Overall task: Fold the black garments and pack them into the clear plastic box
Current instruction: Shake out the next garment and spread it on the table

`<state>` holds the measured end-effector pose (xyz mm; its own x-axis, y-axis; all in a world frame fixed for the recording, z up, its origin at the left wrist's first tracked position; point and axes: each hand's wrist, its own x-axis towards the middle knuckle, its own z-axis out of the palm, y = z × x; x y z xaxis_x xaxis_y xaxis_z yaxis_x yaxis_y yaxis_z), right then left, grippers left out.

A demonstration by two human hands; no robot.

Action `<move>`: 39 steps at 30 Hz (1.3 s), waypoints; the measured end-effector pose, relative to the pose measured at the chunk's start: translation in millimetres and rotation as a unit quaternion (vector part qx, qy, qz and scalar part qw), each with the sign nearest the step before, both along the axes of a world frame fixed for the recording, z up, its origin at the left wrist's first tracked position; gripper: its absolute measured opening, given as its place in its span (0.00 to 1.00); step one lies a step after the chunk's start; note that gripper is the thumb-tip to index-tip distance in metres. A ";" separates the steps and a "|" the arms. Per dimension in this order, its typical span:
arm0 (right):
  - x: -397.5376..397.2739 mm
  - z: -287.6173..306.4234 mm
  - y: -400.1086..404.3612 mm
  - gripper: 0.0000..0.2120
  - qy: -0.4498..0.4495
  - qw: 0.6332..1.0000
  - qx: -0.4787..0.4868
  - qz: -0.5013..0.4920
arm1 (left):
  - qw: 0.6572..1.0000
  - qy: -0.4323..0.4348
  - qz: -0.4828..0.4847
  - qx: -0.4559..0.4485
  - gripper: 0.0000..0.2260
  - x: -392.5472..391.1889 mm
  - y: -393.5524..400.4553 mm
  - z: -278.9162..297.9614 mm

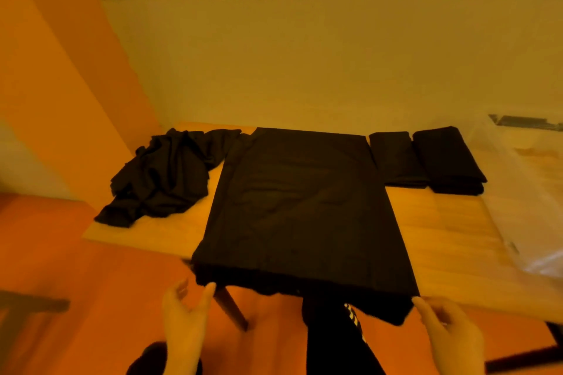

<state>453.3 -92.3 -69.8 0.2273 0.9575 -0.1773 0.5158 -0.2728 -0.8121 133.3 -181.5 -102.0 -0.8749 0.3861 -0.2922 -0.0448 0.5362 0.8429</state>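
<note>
A large black garment (pixel 301 207) lies flat along the middle of the wooden table (pixel 438 228), its near hem hanging over the front edge. My left hand (pixel 185 313) is just below the hem's left corner, fingers relaxed, thumb tip close to the cloth. My right hand (pixel 447 332) is at the hem's right corner, fingers loosely bent; whether it touches the cloth is unclear. A crumpled black garment (pixel 164 176) lies at the table's left. Two folded black garments (pixel 396 158) (pixel 447 158) sit side by side at the back right. The clear plastic box (pixel 530 192) stands at the far right.
A wall runs close behind the table. A dark table leg (pixel 231 307) slants down below the front edge near my left hand. The floor is orange. My dark trouser leg (pixel 335 338) shows below the garment.
</note>
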 end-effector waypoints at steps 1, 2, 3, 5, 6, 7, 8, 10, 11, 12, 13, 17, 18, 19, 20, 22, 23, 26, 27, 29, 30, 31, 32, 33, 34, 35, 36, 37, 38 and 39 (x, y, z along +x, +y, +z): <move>0.0 -2.9 -3.7 0.07 0.000 0.999 -0.033 -0.004 | 0.999 -0.029 -0.030 -0.013 0.27 -0.5 -2.4 -6.3; 0.6 -6.0 -4.9 0.09 -0.005 0.998 -0.063 0.003 | 0.997 -0.038 -0.069 -0.011 0.28 -0.4 -3.7 -9.6; 1.4 -10.7 -4.5 0.13 -0.007 0.997 -0.082 0.014 | 0.994 -0.039 -0.098 0.009 0.27 -1.0 -2.9 -10.5; -1.9 -13.8 -8.3 0.19 0.022 0.995 -0.093 0.041 | 0.990 -0.041 -0.120 0.065 0.26 -3.4 0.5 -6.5; -4.5 -15.7 -11.4 0.22 0.043 0.993 -0.093 0.056 | 0.989 -0.038 -0.120 0.079 0.24 -4.9 1.6 -2.0; -7.3 -19.3 -14.7 0.23 0.075 0.991 -0.095 0.064 | 0.989 -0.034 -0.119 0.085 0.21 -6.9 2.1 1.8; -10.6 -20.6 -18.0 0.24 0.119 0.986 -0.103 0.061 | 0.988 -0.031 -0.126 0.088 0.16 -8.1 1.0 5.3; -15.2 -17.6 -22.7 0.22 0.196 0.971 -0.130 0.043 | 0.985 -0.028 -0.151 0.082 0.04 -11.4 -4.8 6.6; -15.2 -15.8 -23.0 0.20 0.215 0.966 -0.138 0.032 | 0.984 -0.025 -0.154 0.087 0.02 -13.3 -8.1 6.5; -14.6 -13.0 -23.4 0.19 0.226 0.964 -0.137 0.022 | 0.984 -0.026 -0.148 0.098 0.04 -15.2 -10.9 7.6; -12.5 -10.7 -24.5 0.18 0.237 0.963 -0.128 0.015 | 0.984 -0.028 -0.137 0.112 0.05 -17.8 -14.1 8.4; 3.0 -5.7 -31.0 0.14 0.268 0.959 -0.092 -0.022 | 0.980 -0.002 -0.154 0.125 0.05 -21.4 -27.2 14.2; 6.9 -3.3 -32.8 0.12 0.267 0.959 -0.088 -0.034 | 0.980 0.008 -0.157 0.120 0.05 -20.5 -30.1 16.5; 10.9 -2.0 -33.8 0.12 0.265 0.959 -0.082 -0.050 | 0.980 0.020 -0.158 0.121 0.06 -20.3 -31.6 17.5; 14.4 -0.3 -34.4 0.14 0.265 0.960 -0.069 -0.065 | 0.979 0.029 -0.159 0.121 0.06 -19.1 -33.6 21.5; 20.0 6.7 -35.5 0.18 0.246 0.966 -0.019 -0.072 | 0.976 0.055 -0.168 0.126 0.03 -18.2 -36.4 28.0; 21.9 11.6 -36.4 0.18 0.224 0.973 0.013 -0.053 | 0.974 0.069 -0.173 0.126 0.01 -18.4 -37.9 31.7; 27.6 23.3 -37.2 0.13 0.163 0.984 0.068 0.020 | 0.971 0.048 -0.183 0.145 0.05 -19.6 -45.2 45.5; 29.0 26.1 -37.3 0.10 0.163 0.984 0.067 0.035 | 0.969 0.021 -0.185 0.161 0.06 -19.3 -47.8 50.6; 33.9 29.8 -36.7 0.09 0.172 0.982 0.048 0.067 | 0.961 -0.046 -0.178 0.208 0.09 -16.9 -54.0 61.8; 36.6 32.2 -36.8 0.10 0.173 0.980 0.033 0.094 | 0.955 -0.066 -0.182 0.222 0.09 -16.7 -57.7 65.8; 39.2 35.3 -37.3 0.11 0.170 0.977 0.020 0.124 | 0.952 -0.069 -0.199 0.222 0.09 -17.4 -61.2 69.4; 41.7 37.9 -37.2 0.15 0.163 0.975 0.012 0.152 | 0.950 -0.055 -0.232 0.202 0.09 -20.1 -64.3 71.3; 43.9 41.6 -37.3 0.18 0.152 0.973 0.005 0.172 | 0.946 -0.031 -0.276 0.168 0.09 -22.1 -67.3 75.1; 45.3 46.6 -38.3 0.20 0.137 0.972 0.001 0.190 | 0.937 -0.006 -0.326 0.127 0.10 -26.3 -69.3 77.3; 45.9 51.4 -38.5 0.20 0.114 0.972 0.004 0.203 | 0.925 0.020 -0.369 0.087 0.12 -30.1 -70.3 81.4; 46.2 55.4 -37.5 0.19 0.086 0.974 0.014 0.210 | 0.914 0.050 -0.400 0.052 0.13 -34.5 -69.8 84.7; 45.5 59.4 -36.1 0.17 0.058 0.976 0.023 0.206 | 0.905 0.088 -0.415 0.025 0.13 -38.0 -69.2 88.9; 44.6 63.1 -34.1 0.14 0.037 0.979 0.030 0.199 | 0.900 0.133 -0.415 0.007 0.12 -41.8 -67.9 92.3; 42.7 67.1 -32.6 0.10 0.020 0.981 0.038 0.190 | 0.897 0.175 -0.405 -0.004 0.10 -44.4 -66.4 96.2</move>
